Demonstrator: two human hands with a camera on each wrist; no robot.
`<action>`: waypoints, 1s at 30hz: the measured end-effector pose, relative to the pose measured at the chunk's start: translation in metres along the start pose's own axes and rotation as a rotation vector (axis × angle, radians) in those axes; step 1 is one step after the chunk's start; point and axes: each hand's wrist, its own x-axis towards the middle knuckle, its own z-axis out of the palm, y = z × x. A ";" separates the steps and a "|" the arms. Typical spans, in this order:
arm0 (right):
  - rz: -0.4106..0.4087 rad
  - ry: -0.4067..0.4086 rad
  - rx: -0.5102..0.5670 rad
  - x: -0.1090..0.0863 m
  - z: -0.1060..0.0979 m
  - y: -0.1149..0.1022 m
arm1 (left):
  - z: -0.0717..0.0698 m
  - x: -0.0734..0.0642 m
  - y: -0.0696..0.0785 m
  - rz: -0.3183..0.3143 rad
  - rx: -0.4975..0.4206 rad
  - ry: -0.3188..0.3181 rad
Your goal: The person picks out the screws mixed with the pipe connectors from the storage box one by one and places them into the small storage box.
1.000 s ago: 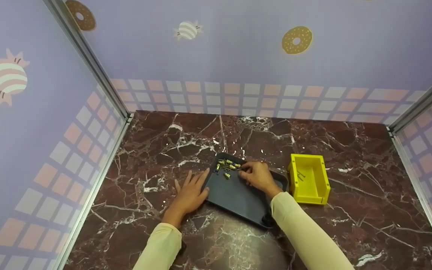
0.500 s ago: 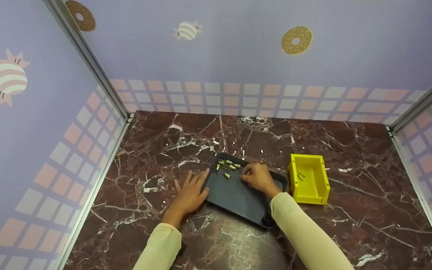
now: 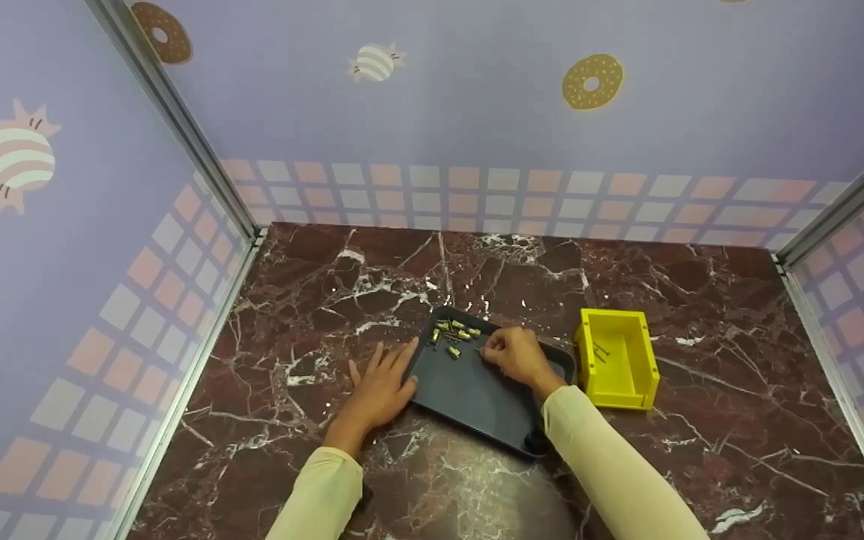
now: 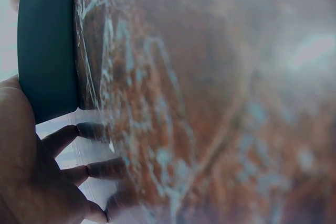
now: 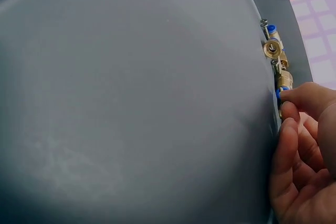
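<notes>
My right hand (image 3: 520,355) is over the far right part of the dark grey tray (image 3: 469,390), thumb and forefinger pinched together. A tiny thin end, seemingly a screw, shows at the fingertips; the rest is hidden. Several brass push-in fittings (image 3: 463,334) with blue collars lie in the tray's far left corner, left of that hand. Screws (image 5: 264,27) lie among the brass fittings (image 5: 272,49) in the right wrist view. My left hand (image 3: 382,384) rests with spread fingers at the tray's left edge, also visible beside the tray wall (image 4: 47,40) in the left wrist view.
A yellow bin (image 3: 618,360) with a few screws (image 3: 601,352) in it stands just right of the tray. A round black piece (image 3: 535,441) sits at the tray's near right corner. Patterned walls (image 3: 507,199) border the marbled tabletop (image 3: 342,277) at the back and sides.
My right hand has drawn slightly back from the pile of fittings toward me, its thumb and forefinger staying together. The left hand, tray and bin keep their places.
</notes>
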 end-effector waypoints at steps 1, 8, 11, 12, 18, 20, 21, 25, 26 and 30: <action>0.001 0.001 0.004 0.000 -0.001 0.000 | 0.000 0.000 0.000 0.003 -0.001 0.004; 0.015 -0.035 0.051 -0.002 -0.009 -0.002 | 0.001 0.001 -0.001 -0.018 0.017 -0.013; 0.006 -0.041 0.071 -0.003 -0.013 -0.004 | 0.001 0.001 -0.001 -0.019 0.014 -0.009; 0.004 -0.039 0.078 -0.003 -0.014 -0.005 | 0.001 0.001 0.000 -0.019 0.013 -0.008; 0.019 0.015 0.113 -0.005 -0.023 -0.009 | 0.001 0.001 -0.001 -0.012 0.002 -0.003; 0.023 0.032 0.119 -0.007 -0.026 -0.010 | 0.001 0.001 -0.001 -0.014 0.002 -0.004; 0.023 0.040 0.123 -0.007 -0.028 -0.010 | 0.002 0.001 -0.002 -0.012 0.000 -0.002; 0.015 0.070 0.133 -0.010 -0.036 -0.011 | 0.003 0.002 -0.002 -0.011 -0.005 0.003; 0.012 0.077 0.135 -0.011 -0.038 -0.011 | 0.003 0.002 -0.002 -0.010 -0.006 0.004; 0.000 0.107 0.138 -0.014 -0.048 -0.010 | 0.003 0.001 -0.002 -0.010 -0.002 0.003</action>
